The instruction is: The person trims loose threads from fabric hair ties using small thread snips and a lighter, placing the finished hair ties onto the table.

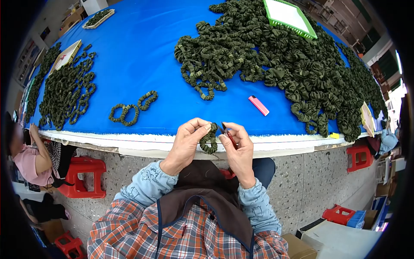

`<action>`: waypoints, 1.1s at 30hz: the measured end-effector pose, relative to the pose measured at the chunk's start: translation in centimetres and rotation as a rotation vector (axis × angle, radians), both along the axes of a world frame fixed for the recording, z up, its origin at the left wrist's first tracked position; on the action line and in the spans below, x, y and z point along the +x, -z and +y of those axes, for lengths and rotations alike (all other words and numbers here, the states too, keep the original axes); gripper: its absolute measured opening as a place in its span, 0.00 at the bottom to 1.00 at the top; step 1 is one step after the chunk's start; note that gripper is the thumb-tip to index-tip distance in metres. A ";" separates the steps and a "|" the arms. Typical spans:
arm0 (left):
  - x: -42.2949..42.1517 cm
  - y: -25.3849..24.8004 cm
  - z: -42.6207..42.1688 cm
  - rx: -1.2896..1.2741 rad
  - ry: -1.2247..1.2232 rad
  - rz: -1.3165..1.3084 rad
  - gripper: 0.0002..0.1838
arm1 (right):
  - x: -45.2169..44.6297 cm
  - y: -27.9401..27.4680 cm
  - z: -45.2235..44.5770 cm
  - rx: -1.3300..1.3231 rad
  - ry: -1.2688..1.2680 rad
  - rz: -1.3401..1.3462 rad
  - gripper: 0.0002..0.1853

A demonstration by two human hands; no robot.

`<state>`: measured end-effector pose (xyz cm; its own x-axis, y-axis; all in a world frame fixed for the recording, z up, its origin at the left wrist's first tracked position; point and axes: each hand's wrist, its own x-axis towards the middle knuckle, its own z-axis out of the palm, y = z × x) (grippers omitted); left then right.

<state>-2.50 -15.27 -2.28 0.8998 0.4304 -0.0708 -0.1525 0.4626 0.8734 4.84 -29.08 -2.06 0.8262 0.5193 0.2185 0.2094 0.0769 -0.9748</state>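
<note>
A dark green scrunchie (208,143) hangs from the fingertips of my left hand (188,140), which pinches its upper edge above the table's front edge. Close beside it, my right hand (236,148) is closed on small red-handled snips (230,137), whose dark tips point up toward the top of the scrunchie. Several loose scrunchie rings (124,114) lie on the blue cloth ahead and to the left. Beyond my right hand lies a pink lighter (258,105).
A large scrunchie heap (276,56) covers the right side, with a green-rimmed tray (297,30) on it. Another pile (64,93) lies left beside a tray (64,56). A person (34,151) sits at the left edge near a red stool (86,177).
</note>
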 end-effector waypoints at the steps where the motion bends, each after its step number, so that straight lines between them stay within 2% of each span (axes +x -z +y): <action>1: 0.0 0.0 -0.1 -0.014 0.007 -0.008 0.04 | -0.1 -0.4 0.0 -0.053 -0.010 -0.073 0.16; 7: 0.0 0.7 -0.1 0.018 -0.006 -0.039 0.03 | 0.3 0.4 0.0 -0.163 -0.059 -0.455 0.22; 8: 0.0 0.8 -0.1 0.019 -0.004 -0.039 0.03 | 0.3 0.5 -0.1 -0.162 -0.058 -0.454 0.22; 12: -0.2 1.0 0.0 0.066 -0.011 -0.032 0.03 | 0.6 0.6 -0.7 0.083 -0.155 0.425 0.23; 18: -0.2 0.8 -0.1 0.023 -0.004 -0.018 0.03 | 0.8 0.0 -1.6 0.181 -0.022 0.540 0.19; 22: -0.1 0.8 -0.2 -0.001 0.015 -0.041 0.02 | -0.2 -0.4 -0.8 -0.044 -0.015 0.038 0.19; 23: -0.1 0.7 -0.2 0.001 0.013 -0.042 0.02 | -0.4 -0.3 -0.6 -0.042 -0.017 0.038 0.19; 27: -0.2 0.4 -0.3 -0.053 0.036 -0.026 0.02 | -0.4 0.5 -0.3 -0.075 -0.010 -0.336 0.20; 30: -0.5 0.6 0.8 0.012 0.031 -0.017 0.03 | 1.4 0.9 -0.6 -0.020 0.007 -0.216 0.20; 32: -1.3 -0.5 3.4 0.351 -0.166 0.155 0.03 | 3.1 1.2 -0.6 0.047 0.016 -0.084 0.19; 33: -1.7 -0.1 5.7 0.804 -0.343 0.184 0.02 | 5.0 1.2 -1.0 0.001 0.048 -0.040 0.19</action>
<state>-4.18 -9.55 -2.16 0.7166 0.6556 0.2381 0.0044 -0.3456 0.9384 9.81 -30.08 -3.24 0.8407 0.4791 0.2522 0.2513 0.0673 -0.9656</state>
